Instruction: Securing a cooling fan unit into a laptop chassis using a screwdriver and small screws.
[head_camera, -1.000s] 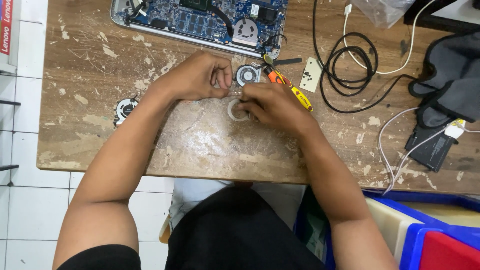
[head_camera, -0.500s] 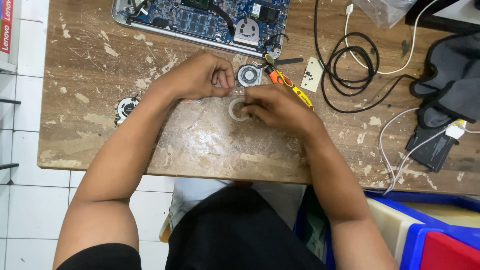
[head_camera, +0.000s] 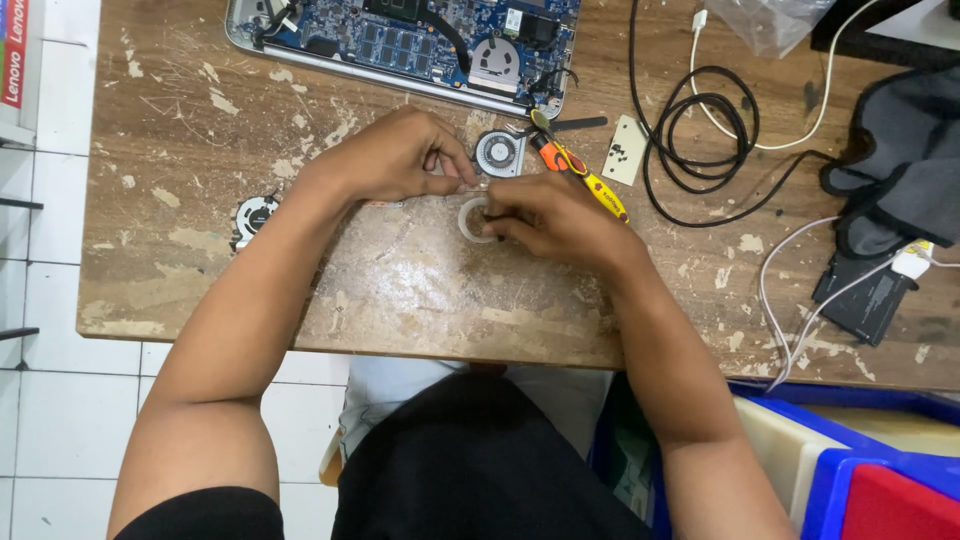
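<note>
The small roll of clear tape (head_camera: 474, 217) lies on the worn wooden counter (head_camera: 420, 290) between my hands; my right hand (head_camera: 548, 220) holds it in a closed grip, and my left hand (head_camera: 398, 158) pinches the free end of the tape. Just beyond, on the far side, lie a small round fan (head_camera: 499, 154) and a yellow-orange screwdriver (head_camera: 580, 174), and farther away is the opened laptop (head_camera: 400, 45).

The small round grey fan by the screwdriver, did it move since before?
No. The small round grey fan sits at the same spot beside the opened laptop's edge and the orange-and-yellow screwdriver.
</note>
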